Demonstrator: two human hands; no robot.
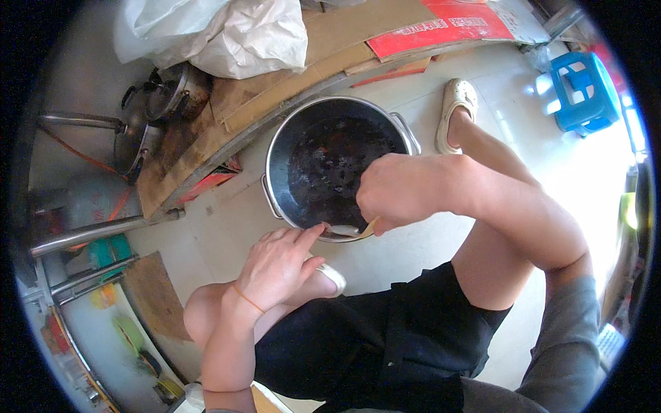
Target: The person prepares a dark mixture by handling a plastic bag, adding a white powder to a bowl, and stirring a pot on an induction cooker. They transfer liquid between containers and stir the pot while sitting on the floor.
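A large round metal pot (273, 155) with loop handles stands on the floor between my legs. Dark liquid (330, 155) fills its lower part, with small bits showing on the surface. Over the near right rim, my right hand (408, 191) grips a small tool (345, 230) by its yellowish handle. The tool's pale metal end lies just inside the near rim and points left; its exact kind is unclear. My left hand (279, 263) is at the near left rim, its index fingertip by the tool's tip. Something small and reddish brown shows there, and the palm is hidden.
A low shelf covered with cardboard (268, 98) runs behind the pot, bearing a white plastic sack (248, 36) and dark cooking pots (170, 98). A blue plastic stool (586, 93) stands at far right. On the left is a metal-tube rack (98, 232).
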